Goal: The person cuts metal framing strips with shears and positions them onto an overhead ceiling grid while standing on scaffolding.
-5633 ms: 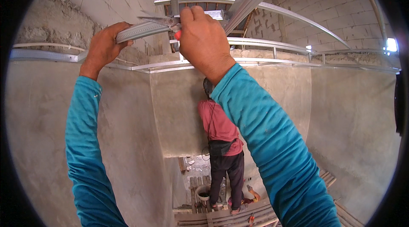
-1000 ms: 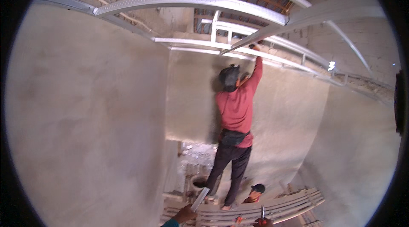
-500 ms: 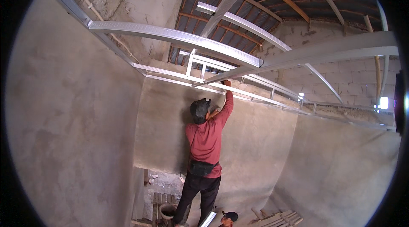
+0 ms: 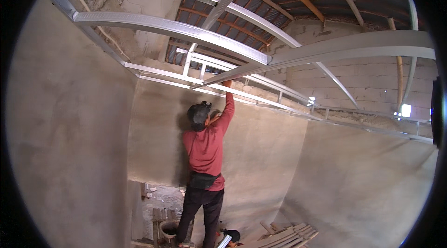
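Neither of my hands shows in the head view. Nearest to me is a ceiling frame of silvery metal channels, with one wide channel (image 4: 172, 32) running from the left wall toward the middle. It meets a long cross channel (image 4: 344, 52) that stretches to the right. Beyond them a co-worker in a red top (image 4: 205, 150) stands facing the far wall. That person's raised hand (image 4: 227, 83) is at a thin lower rail of the frame; what it grips, if anything, is too small to tell.
A bucket (image 4: 169, 228) stands by the co-worker's feet on wooden slats. Lower right, several planks (image 4: 291, 238) lie together. A second person's dark cap (image 4: 231, 235) shows at the bottom edge, beside a metal channel end (image 4: 224, 241). Bare plastered walls (image 4: 70, 131) surround the space.
The whole scene has shifted left in my view, and the upper frame sits slightly higher. The second person's head is lower and more hidden. The co-worker in red still reaches up.
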The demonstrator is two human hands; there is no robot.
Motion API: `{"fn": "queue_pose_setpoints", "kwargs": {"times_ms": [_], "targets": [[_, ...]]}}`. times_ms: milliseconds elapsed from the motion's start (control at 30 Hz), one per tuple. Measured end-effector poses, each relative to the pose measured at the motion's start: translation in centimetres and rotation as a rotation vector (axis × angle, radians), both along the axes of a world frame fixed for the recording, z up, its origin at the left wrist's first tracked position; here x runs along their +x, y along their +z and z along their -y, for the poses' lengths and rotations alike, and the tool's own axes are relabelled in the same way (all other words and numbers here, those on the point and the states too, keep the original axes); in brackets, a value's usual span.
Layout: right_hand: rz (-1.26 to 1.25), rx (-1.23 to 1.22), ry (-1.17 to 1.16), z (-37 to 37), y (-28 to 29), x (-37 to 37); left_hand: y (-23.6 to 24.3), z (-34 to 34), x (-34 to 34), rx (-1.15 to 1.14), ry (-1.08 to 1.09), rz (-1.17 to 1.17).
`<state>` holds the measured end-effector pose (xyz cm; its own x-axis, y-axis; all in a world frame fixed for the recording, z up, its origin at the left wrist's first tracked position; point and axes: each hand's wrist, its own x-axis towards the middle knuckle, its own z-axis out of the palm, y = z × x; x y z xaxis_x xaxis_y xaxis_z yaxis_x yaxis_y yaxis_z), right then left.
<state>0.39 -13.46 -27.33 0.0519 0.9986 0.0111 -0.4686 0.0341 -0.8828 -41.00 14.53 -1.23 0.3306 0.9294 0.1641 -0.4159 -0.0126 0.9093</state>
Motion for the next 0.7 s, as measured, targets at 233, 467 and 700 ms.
{"fn": "queue_pose_setpoints", "kwargs": {"times_ms": [233,467,700], "targets": [[0.335,0.007,-0.146,2.8,4.8,0.8,21.5,-6.3,0.3,0.433,0.4,0.192],[0.535,-0.042,-0.404,10.7,9.0,1.5,25.9,-7.7,5.0,0.501,0.536,0.245],[0.698,-0.099,-0.623,15.8,11.7,-0.8,28.4,-5.5,8.6,0.506,0.482,0.266]]}}
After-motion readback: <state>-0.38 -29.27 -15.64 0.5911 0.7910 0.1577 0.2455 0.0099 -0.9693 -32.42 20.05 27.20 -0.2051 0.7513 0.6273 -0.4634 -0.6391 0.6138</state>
